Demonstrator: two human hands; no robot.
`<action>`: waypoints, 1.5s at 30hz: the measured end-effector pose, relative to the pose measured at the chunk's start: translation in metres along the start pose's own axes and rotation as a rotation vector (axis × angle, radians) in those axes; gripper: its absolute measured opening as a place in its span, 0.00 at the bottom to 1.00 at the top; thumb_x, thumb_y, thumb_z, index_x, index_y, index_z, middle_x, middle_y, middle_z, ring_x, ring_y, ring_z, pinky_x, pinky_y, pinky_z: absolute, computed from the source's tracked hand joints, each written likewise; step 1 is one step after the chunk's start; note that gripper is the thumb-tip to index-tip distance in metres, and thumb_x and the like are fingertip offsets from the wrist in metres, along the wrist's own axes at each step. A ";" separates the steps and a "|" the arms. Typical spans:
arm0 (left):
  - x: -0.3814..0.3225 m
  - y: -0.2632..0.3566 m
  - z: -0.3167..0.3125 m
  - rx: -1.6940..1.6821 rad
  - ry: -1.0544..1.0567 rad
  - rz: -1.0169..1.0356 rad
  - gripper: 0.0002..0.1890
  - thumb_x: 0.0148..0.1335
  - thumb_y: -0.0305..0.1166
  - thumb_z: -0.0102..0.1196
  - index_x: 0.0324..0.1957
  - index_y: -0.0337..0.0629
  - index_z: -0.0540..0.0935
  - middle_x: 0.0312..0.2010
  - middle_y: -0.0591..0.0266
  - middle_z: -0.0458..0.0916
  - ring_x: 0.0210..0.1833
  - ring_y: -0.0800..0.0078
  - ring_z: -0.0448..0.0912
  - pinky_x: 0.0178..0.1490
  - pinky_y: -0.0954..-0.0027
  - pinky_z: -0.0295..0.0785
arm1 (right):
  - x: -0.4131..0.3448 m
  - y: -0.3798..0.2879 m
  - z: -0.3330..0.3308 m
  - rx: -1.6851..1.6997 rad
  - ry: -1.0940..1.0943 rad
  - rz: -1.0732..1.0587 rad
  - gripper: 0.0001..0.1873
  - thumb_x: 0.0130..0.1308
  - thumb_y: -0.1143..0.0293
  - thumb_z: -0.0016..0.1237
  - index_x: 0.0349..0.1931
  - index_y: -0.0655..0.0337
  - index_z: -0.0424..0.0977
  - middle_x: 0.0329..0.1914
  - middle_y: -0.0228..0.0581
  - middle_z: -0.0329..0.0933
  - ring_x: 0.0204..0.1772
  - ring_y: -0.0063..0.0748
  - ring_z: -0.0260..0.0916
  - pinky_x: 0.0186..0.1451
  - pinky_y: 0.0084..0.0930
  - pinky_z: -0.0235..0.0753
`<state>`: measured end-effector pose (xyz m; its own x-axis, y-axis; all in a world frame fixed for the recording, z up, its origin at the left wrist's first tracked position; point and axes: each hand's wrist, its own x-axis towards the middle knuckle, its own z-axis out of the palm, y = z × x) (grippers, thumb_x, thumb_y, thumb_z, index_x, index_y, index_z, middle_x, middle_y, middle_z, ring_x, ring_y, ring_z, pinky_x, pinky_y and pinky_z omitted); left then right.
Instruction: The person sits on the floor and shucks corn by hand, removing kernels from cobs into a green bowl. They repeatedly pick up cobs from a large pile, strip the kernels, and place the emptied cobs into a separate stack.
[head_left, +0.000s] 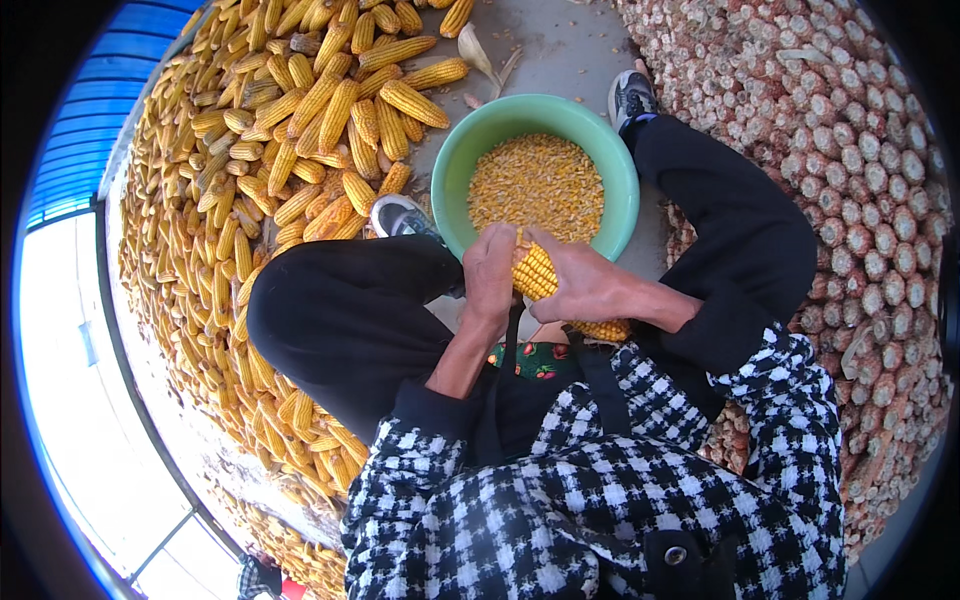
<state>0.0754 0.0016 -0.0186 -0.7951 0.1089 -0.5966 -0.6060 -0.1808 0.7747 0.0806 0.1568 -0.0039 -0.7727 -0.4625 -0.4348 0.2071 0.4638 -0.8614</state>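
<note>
Both of my hands are on a yellow ear of corn (534, 271), over the near rim of a green plastic basin (536, 112). My right hand (589, 279) wraps the ear's middle, hiding part of it. A kernel-covered end (606, 330) sticks out below that hand, apparently of the same ear. At the far end of the ear, my left hand (491, 266) grips with bent fingers; a bare pale patch shows beside it. Loose corn kernels (536, 180) cover the basin's bottom.
A big heap of unshelled corn ears (322, 112) spreads on the left. Stripped corn cobs (840, 157) are piled on the right. Between them, a dry husk (476, 54) and scattered kernels lie on the grey floor (544, 45). My bent legs flank the basin.
</note>
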 end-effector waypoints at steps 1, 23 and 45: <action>0.000 0.001 0.000 -0.011 0.004 -0.032 0.13 0.68 0.40 0.45 0.32 0.43 0.74 0.23 0.72 0.69 0.22 0.87 0.66 0.21 0.79 0.60 | 0.000 -0.002 -0.003 -0.017 0.005 -0.019 0.40 0.43 0.68 0.60 0.58 0.70 0.58 0.40 0.46 0.77 0.43 0.35 0.78 0.47 0.30 0.76; -0.011 0.022 0.004 -0.291 -0.200 -0.007 0.22 0.71 0.50 0.35 0.43 0.41 0.73 0.24 0.70 0.73 0.14 0.85 0.58 0.16 0.80 0.52 | -0.005 -0.016 -0.022 0.796 -0.199 -0.018 0.44 0.49 0.81 0.54 0.69 0.66 0.48 0.44 0.39 0.75 0.46 0.26 0.75 0.52 0.22 0.74; -0.002 0.005 0.006 0.045 -0.102 0.004 0.29 0.72 0.55 0.35 0.58 0.40 0.71 0.46 0.65 0.75 0.52 0.76 0.71 0.56 0.73 0.63 | 0.015 0.005 -0.004 0.658 0.208 0.028 0.38 0.64 0.58 0.50 0.66 0.72 0.50 0.56 0.48 0.68 0.57 0.32 0.68 0.59 0.27 0.69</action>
<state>0.0736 0.0062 -0.0118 -0.7943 0.2079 -0.5708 -0.6015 -0.1376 0.7870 0.0676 0.1558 -0.0138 -0.8470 -0.2724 -0.4566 0.4992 -0.1121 -0.8592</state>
